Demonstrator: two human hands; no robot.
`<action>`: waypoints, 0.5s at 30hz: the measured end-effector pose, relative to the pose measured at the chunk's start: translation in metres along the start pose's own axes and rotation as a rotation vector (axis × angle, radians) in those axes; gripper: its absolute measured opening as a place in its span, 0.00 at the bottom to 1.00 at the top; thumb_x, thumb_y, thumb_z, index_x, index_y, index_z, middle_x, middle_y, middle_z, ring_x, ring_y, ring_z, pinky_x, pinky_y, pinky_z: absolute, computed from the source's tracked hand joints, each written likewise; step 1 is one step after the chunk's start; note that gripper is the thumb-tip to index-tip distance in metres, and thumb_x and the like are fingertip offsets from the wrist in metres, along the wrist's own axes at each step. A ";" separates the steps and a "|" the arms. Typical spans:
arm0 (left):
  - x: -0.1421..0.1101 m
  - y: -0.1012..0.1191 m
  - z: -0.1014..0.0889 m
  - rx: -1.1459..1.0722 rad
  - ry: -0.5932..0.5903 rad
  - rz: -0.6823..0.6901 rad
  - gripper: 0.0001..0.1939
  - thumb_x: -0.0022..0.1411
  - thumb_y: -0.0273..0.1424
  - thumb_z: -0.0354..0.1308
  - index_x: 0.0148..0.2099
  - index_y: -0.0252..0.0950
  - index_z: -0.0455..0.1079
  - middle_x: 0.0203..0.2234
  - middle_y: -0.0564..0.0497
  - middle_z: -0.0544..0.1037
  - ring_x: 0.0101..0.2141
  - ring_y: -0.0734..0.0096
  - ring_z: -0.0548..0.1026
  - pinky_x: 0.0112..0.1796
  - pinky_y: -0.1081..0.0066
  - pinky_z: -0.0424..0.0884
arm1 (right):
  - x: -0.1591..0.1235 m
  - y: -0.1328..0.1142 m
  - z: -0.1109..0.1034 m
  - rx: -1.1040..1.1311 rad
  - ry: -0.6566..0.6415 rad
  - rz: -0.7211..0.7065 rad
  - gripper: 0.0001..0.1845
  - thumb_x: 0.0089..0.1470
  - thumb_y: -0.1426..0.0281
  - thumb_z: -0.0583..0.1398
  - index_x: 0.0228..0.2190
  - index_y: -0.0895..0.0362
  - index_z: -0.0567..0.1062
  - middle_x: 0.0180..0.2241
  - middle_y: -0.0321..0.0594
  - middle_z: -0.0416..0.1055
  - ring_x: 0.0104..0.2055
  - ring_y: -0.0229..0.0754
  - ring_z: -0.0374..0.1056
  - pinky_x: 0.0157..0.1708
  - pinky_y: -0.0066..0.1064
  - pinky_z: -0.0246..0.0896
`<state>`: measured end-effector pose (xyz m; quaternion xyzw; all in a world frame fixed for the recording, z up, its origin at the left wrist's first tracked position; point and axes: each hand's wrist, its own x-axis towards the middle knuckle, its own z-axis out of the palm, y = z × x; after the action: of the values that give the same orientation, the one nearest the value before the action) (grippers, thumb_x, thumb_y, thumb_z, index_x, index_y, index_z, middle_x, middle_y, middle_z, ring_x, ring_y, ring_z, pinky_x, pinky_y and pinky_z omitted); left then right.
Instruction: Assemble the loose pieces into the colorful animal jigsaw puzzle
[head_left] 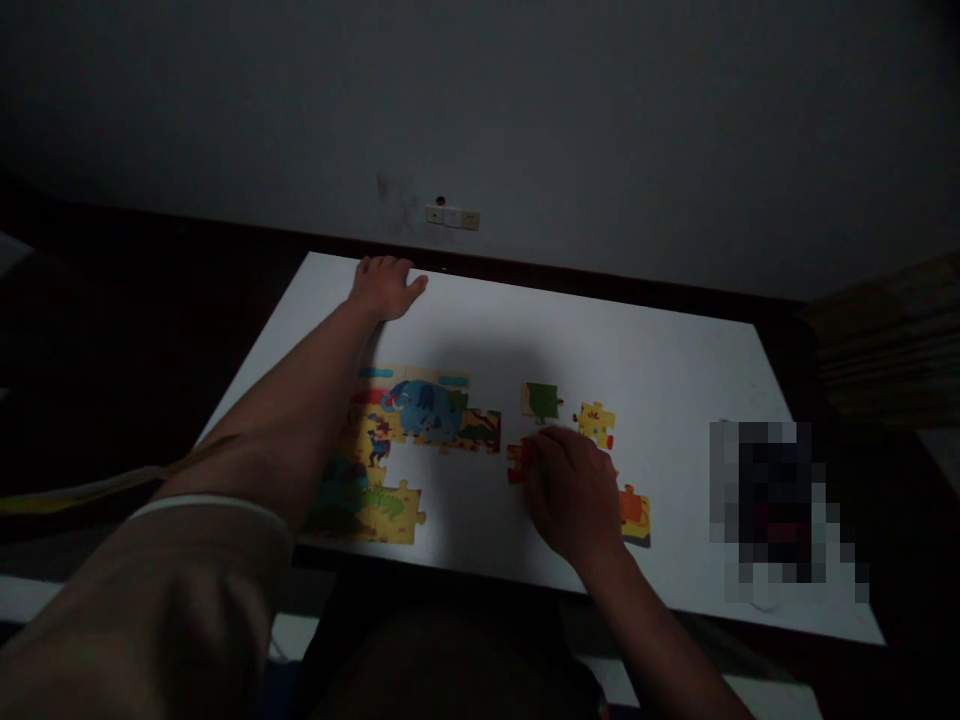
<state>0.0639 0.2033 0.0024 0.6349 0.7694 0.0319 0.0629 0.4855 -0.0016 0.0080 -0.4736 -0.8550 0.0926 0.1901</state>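
Note:
My left hand rests with fingers spread at the far edge of the white table. To the right of the middle, my right hand has its fingers bent down on a red puzzle piece, partly covered by the fingertips. A joined puzzle section with a blue elephant lies left of it; my left forearm hides part of that section. Around my right hand lie a green puzzle piece, a yellow puzzle piece and an orange-yellow piece, the last partly hidden by the hand.
A blurred-out dark object lies at the table's right end. Behind the table stands a grey wall with sockets. A striped, curtain-like fabric hangs at the right. The near table edge runs close to my body.

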 end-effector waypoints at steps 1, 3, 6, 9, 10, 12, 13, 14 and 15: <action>-0.002 0.002 -0.001 -0.005 0.003 0.000 0.42 0.80 0.55 0.38 0.79 0.31 0.66 0.75 0.31 0.70 0.77 0.38 0.61 0.78 0.41 0.46 | 0.000 -0.001 0.000 -0.006 0.004 0.002 0.19 0.71 0.65 0.56 0.54 0.53 0.83 0.57 0.55 0.81 0.57 0.63 0.75 0.56 0.58 0.69; -0.006 0.006 -0.002 -0.016 0.017 -0.006 0.41 0.81 0.54 0.40 0.79 0.31 0.67 0.75 0.32 0.70 0.77 0.39 0.61 0.78 0.41 0.46 | 0.001 -0.001 0.001 -0.014 0.011 0.007 0.18 0.70 0.66 0.57 0.54 0.53 0.83 0.57 0.55 0.81 0.57 0.63 0.75 0.56 0.58 0.69; -0.013 0.014 -0.003 -0.022 0.060 -0.035 0.38 0.82 0.52 0.40 0.76 0.33 0.70 0.74 0.33 0.71 0.76 0.39 0.61 0.77 0.39 0.47 | 0.001 0.000 0.004 -0.025 0.020 0.013 0.18 0.70 0.66 0.58 0.53 0.54 0.84 0.55 0.56 0.81 0.58 0.63 0.75 0.56 0.57 0.69; -0.023 0.024 -0.009 -0.023 0.095 -0.052 0.34 0.82 0.47 0.40 0.74 0.33 0.72 0.73 0.32 0.73 0.75 0.38 0.62 0.76 0.35 0.49 | 0.000 0.003 0.008 -0.033 0.041 -0.005 0.18 0.72 0.65 0.57 0.53 0.54 0.84 0.55 0.56 0.82 0.56 0.63 0.75 0.55 0.56 0.69; -0.027 0.028 -0.012 -0.023 0.095 -0.044 0.33 0.82 0.45 0.41 0.74 0.33 0.72 0.73 0.32 0.73 0.75 0.39 0.63 0.76 0.34 0.49 | 0.000 0.005 0.009 -0.035 0.049 -0.010 0.18 0.72 0.64 0.57 0.53 0.54 0.84 0.55 0.56 0.82 0.56 0.63 0.75 0.55 0.56 0.69; -0.039 0.032 -0.021 -0.026 0.086 -0.007 0.31 0.81 0.42 0.44 0.74 0.33 0.72 0.74 0.33 0.73 0.75 0.41 0.65 0.76 0.37 0.53 | -0.001 0.007 0.011 -0.039 0.058 -0.018 0.18 0.73 0.64 0.57 0.53 0.55 0.84 0.55 0.56 0.82 0.56 0.63 0.75 0.55 0.56 0.70; -0.048 0.033 -0.026 -0.029 0.087 0.017 0.30 0.81 0.41 0.44 0.73 0.33 0.73 0.74 0.34 0.73 0.74 0.43 0.66 0.75 0.40 0.55 | -0.001 0.008 0.012 -0.038 0.066 -0.021 0.18 0.73 0.64 0.57 0.53 0.55 0.84 0.55 0.56 0.82 0.56 0.62 0.75 0.55 0.56 0.70; -0.058 0.034 -0.030 -0.044 0.090 0.044 0.30 0.81 0.41 0.44 0.72 0.33 0.74 0.74 0.34 0.73 0.73 0.45 0.68 0.75 0.43 0.59 | -0.002 0.009 0.013 -0.036 0.076 -0.025 0.18 0.73 0.65 0.57 0.53 0.55 0.84 0.55 0.55 0.83 0.55 0.61 0.75 0.56 0.55 0.70; -0.071 0.034 -0.035 -0.067 0.095 0.071 0.30 0.82 0.41 0.44 0.72 0.32 0.74 0.74 0.34 0.73 0.72 0.46 0.70 0.74 0.47 0.62 | -0.002 0.010 0.014 -0.034 0.088 -0.033 0.17 0.72 0.65 0.57 0.53 0.55 0.84 0.55 0.55 0.83 0.55 0.61 0.76 0.56 0.55 0.70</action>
<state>0.1052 0.1411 0.0452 0.6570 0.7471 0.0900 0.0462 0.4882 0.0023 -0.0083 -0.4664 -0.8548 0.0541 0.2210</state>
